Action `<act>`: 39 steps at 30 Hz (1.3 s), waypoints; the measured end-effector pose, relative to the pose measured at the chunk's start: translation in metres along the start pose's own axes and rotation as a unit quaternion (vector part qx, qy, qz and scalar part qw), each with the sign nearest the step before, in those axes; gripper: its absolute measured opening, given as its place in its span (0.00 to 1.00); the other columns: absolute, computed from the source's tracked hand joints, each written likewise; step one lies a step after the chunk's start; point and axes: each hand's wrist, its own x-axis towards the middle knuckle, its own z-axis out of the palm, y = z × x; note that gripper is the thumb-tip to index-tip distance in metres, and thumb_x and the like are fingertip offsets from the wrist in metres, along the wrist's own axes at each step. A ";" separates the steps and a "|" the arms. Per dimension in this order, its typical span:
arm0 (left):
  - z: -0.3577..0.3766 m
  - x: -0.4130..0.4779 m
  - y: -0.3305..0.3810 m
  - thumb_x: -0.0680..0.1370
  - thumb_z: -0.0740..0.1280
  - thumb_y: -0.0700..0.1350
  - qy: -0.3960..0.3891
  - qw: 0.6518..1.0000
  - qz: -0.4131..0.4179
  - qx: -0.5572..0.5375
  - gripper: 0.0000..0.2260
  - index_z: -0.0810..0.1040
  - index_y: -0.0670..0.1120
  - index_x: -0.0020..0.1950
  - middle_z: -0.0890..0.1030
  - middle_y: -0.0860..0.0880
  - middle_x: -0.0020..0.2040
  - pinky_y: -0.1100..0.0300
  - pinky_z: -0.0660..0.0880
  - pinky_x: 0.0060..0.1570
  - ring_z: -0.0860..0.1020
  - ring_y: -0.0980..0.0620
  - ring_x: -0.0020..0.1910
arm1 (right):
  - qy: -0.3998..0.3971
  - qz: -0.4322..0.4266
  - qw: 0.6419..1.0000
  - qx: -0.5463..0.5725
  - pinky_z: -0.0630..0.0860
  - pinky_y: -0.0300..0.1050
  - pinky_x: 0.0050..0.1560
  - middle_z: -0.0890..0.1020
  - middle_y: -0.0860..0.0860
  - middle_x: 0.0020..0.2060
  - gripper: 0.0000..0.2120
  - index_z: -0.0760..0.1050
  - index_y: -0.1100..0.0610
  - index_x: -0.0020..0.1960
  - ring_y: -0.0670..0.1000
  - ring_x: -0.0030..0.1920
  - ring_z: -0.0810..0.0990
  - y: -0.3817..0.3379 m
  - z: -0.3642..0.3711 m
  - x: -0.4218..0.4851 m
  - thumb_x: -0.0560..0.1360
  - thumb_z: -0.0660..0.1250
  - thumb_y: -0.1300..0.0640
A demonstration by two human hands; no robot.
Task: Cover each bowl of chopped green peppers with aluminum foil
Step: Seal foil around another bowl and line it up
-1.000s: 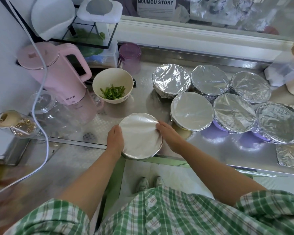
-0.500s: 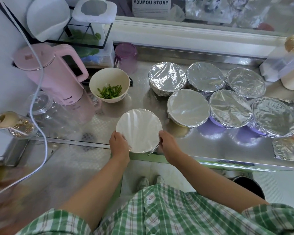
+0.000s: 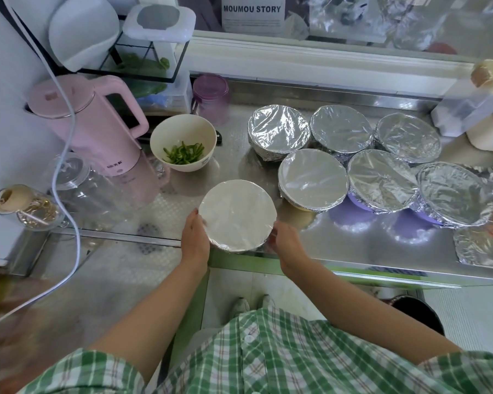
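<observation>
Steel counter (image 3: pixel 353 245) runs across the middle of the frame, window ledge behind it with a "MOUMOU STORY" sign (image 3: pixel 252 12) at top centre. Front bowl (image 3: pixel 237 214) sits at the counter's near edge, centre frame, top fully covered with smooth foil. Left hand (image 3: pixel 195 240) cups its lower-left rim, fingers curled against the side and thumb on the foil edge. Right hand (image 3: pixel 286 245) holds the lower-right rim, fingers bent in under the edge, tips hidden by the bowl. Both hands are in contact with the foil skirt. Uncovered cream bowl (image 3: pixel 165 137) stands up-left of it, well apart, with chopped green peppers (image 3: pixel 184 153) in the bottom. Six foil-covered bowls (image 3: pixel 312 179) are packed touching in two rows at centre-right, three behind and three in front. Loose crumpled foil sheet (image 3: pixel 478 248) lies at the right edge. Pink kettle (image 3: pixel 97 123) is at left, just beside the cream bowl, with a purple jar (image 3: pixel 211 93) behind. White cable (image 3: pixel 69 166) hangs down the left side. Green plaid shirt (image 3: pixel 268 359) fills the bottom of the frame.
</observation>
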 end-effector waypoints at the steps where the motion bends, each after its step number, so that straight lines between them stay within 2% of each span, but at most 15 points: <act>1: 0.003 -0.003 0.004 0.79 0.53 0.47 -0.003 1.000 -0.004 -0.004 0.11 0.74 0.47 0.49 0.75 0.47 0.46 0.53 0.72 0.49 0.72 0.47 0.48 | -0.010 0.009 1.000 0.002 0.71 0.49 0.43 0.73 0.57 0.41 0.08 0.73 0.57 0.48 0.53 0.41 0.70 0.003 0.002 -0.002 0.78 0.56 0.57; 3: 0.007 -0.010 0.008 0.81 0.52 0.42 0.017 1.000 0.005 0.008 0.11 0.70 0.44 0.41 0.70 0.48 0.39 0.54 0.66 0.39 0.67 0.48 0.43 | -0.009 0.005 1.000 0.009 0.73 0.50 0.45 0.76 0.57 0.42 0.09 0.75 0.59 0.49 0.53 0.41 0.73 0.004 0.006 -0.004 0.79 0.56 0.59; 4: 0.009 -0.014 0.008 0.82 0.52 0.41 0.027 0.999 0.013 0.017 0.13 0.72 0.41 0.43 0.71 0.46 0.38 0.52 0.66 0.38 0.67 0.48 0.42 | -0.003 -0.001 1.000 0.014 0.72 0.47 0.42 0.75 0.57 0.40 0.09 0.74 0.59 0.46 0.53 0.40 0.72 0.003 0.006 -0.004 0.79 0.55 0.61; 7: 0.010 -0.018 0.004 0.82 0.51 0.39 0.048 0.998 0.019 0.043 0.15 0.73 0.32 0.57 0.76 0.32 0.53 0.44 0.73 0.51 0.72 0.34 0.48 | 0.008 0.001 1.000 0.009 0.69 0.43 0.36 0.73 0.54 0.34 0.12 0.71 0.58 0.39 0.51 0.34 0.70 -0.003 0.003 -0.003 0.78 0.54 0.65; 9: 0.009 -0.015 0.003 0.82 0.51 0.39 0.037 0.998 0.011 0.040 0.15 0.73 0.34 0.59 0.76 0.33 0.58 0.45 0.73 0.49 0.73 0.34 0.49 | -0.003 0.005 1.000 0.015 0.70 0.44 0.37 0.74 0.54 0.35 0.12 0.72 0.58 0.40 0.51 0.34 0.71 -0.005 0.000 -0.003 0.80 0.55 0.65; 12: 0.007 -0.011 0.004 0.81 0.52 0.40 0.007 1.000 -0.009 0.016 0.15 0.73 0.42 0.63 0.77 0.40 0.57 0.51 0.74 0.50 0.72 0.47 0.47 | -0.018 0.014 0.999 0.032 0.73 0.46 0.44 0.75 0.54 0.37 0.12 0.72 0.58 0.43 0.51 0.38 0.72 -0.009 -0.001 -0.005 0.82 0.55 0.61; 16: 0.007 -0.013 0.004 0.81 0.51 0.39 -0.007 0.998 -0.048 -0.035 0.13 0.73 0.44 0.57 0.76 0.48 0.50 0.47 0.77 0.56 0.74 0.51 0.45 | -0.025 0.043 0.997 0.053 0.71 0.62 0.66 0.76 0.57 0.43 0.13 0.75 0.63 0.55 0.56 0.46 0.73 -0.006 0.003 -0.002 0.82 0.53 0.59; 18: 0.008 -0.013 0.004 0.81 0.51 0.39 -0.008 0.997 -0.056 -0.048 0.13 0.74 0.43 0.56 0.77 0.47 0.51 0.50 0.77 0.52 0.74 0.52 0.43 | -0.027 0.055 0.997 0.054 0.69 0.65 0.66 0.76 0.58 0.47 0.15 0.72 0.67 0.61 0.56 0.48 0.73 -0.004 0.002 -0.001 0.82 0.54 0.58; 20: 0.007 -0.013 0.005 0.81 0.51 0.39 -0.014 0.996 -0.061 -0.063 0.14 0.73 0.43 0.61 0.77 0.47 0.53 0.53 0.78 0.48 0.75 0.51 0.45 | -0.046 0.054 0.994 0.079 0.71 0.60 0.67 0.77 0.58 0.48 0.16 0.73 0.65 0.63 0.56 0.49 0.75 -0.006 -0.001 -0.002 0.83 0.54 0.57; 24: 0.005 -0.012 0.008 0.81 0.51 0.38 -0.033 0.995 -0.067 -0.070 0.17 0.72 0.46 0.66 0.76 0.47 0.57 0.57 0.78 0.43 0.76 0.50 0.49 | -0.068 0.044 0.992 0.100 0.72 0.50 0.52 0.77 0.54 0.44 0.12 0.74 0.59 0.55 0.53 0.44 0.73 -0.007 -0.005 -0.005 0.83 0.54 0.56; 27: 0.005 -0.012 0.010 0.81 0.51 0.38 -0.035 0.996 -0.040 -0.072 0.18 0.74 0.50 0.64 0.78 0.50 0.55 0.58 0.78 0.43 0.76 0.52 0.48 | -0.063 0.030 0.994 0.086 0.73 0.51 0.55 0.77 0.56 0.45 0.12 0.74 0.61 0.56 0.54 0.47 0.73 -0.004 -0.002 -0.007 0.82 0.54 0.60; 30: 0.007 -0.013 0.008 0.82 0.51 0.38 -0.023 0.996 -0.031 -0.077 0.16 0.75 0.46 0.63 0.78 0.48 0.54 0.58 0.79 0.43 0.77 0.53 0.45 | -0.041 0.036 0.996 0.069 0.73 0.48 0.49 0.77 0.56 0.42 0.10 0.75 0.60 0.49 0.54 0.43 0.74 -0.006 0.000 -0.005 0.80 0.55 0.62; 35: 0.002 -0.002 0.000 0.80 0.52 0.40 -0.008 1.000 -0.016 0.011 0.15 0.73 0.43 0.63 0.77 0.43 0.59 0.43 0.77 0.59 0.76 0.45 0.54 | -0.045 0.028 0.998 0.028 0.77 0.38 0.35 0.79 0.54 0.39 0.10 0.75 0.60 0.50 0.49 0.37 0.78 -0.017 -0.005 -0.001 0.81 0.55 0.63; 36: 0.001 -0.001 0.001 0.80 0.52 0.40 -0.007 0.999 -0.006 0.032 0.15 0.72 0.44 0.64 0.77 0.44 0.59 0.43 0.75 0.61 0.75 0.45 0.55 | -0.038 0.018 0.999 0.008 0.77 0.37 0.35 0.79 0.53 0.41 0.10 0.75 0.59 0.50 0.49 0.39 0.79 -0.018 -0.005 -0.001 0.80 0.55 0.63; 39: -0.001 0.001 0.007 0.80 0.52 0.38 -0.028 0.998 0.046 0.045 0.20 0.71 0.48 0.69 0.76 0.50 0.60 0.48 0.74 0.63 0.73 0.47 0.58 | -0.003 -0.051 0.997 -0.052 0.76 0.41 0.54 0.80 0.49 0.58 0.18 0.73 0.54 0.68 0.50 0.56 0.79 -0.015 -0.005 0.005 0.80 0.56 0.60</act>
